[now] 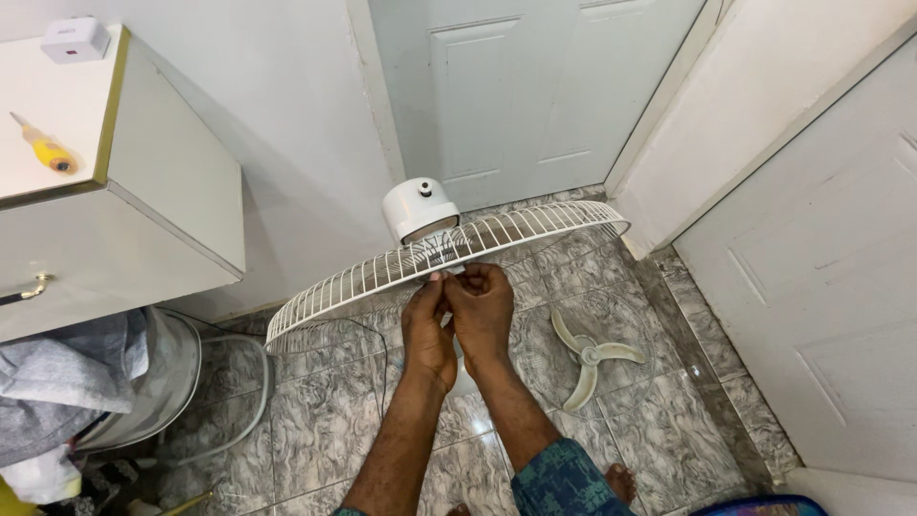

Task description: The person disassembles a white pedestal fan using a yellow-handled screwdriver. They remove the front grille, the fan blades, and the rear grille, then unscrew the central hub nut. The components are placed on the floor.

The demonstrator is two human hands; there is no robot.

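Grille [535,227]: white wire fan guard, round, seen nearly edge-on. We note its long axis running from lower left to upper right, the left rim low near the basket, the right rim high toward the door. It sits in front of the white motor housing [421,205], above a marbled tile floor [325,420].

Left hand [427,330]: fingers curled, tips pinched on something small at the lower edge of the grille's centre; we cannot tell what the piece is.

Right hand [483,306]: fingers folded likewise, touching the left hand at the same spot on the grille.

Blade [589,355]: pale three-bladed fan part, lying flat on the floor to the right of the hands, with a second guard [535,315] faintly visible around it.

Cabinet [143,182]: white, gold-edged top, upper left. On it we list a small white box [74,39] with a small reddish label on top, at the back edge, and a yellow-handled screwdriver [43,148] lying slantwise.

Basket [162,373]: pale, lower left, holding grey cloth [57,382].

Doors [535,86]: white panelled, behind and at right.
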